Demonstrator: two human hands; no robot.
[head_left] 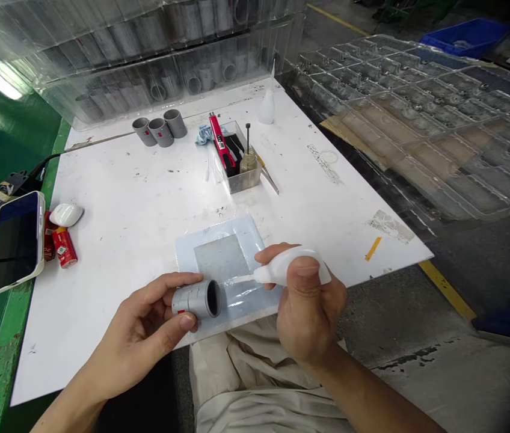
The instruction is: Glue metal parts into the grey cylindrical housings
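My left hand (147, 328) grips a short grey tube (197, 299) lying on its side, open end facing right. My right hand (307, 307) squeezes a white squeeze bottle (288, 269) whose thin nozzle points left at the tube's open mouth, its tip just short of the rim. Both are held over a pale blue mat (219, 252) with a grey square in its middle, at the front edge of the white table (129, 210).
Three grey tubes (160, 128) stand at the back. A clear box (242, 168) holds a red-handled tool and a small jar; another white bottle (266, 107) is behind. A phone (15, 239), white earbud case (66, 214) and red cans (63, 246) lie left. Clear plastic trays (417, 114) are stacked right and behind.
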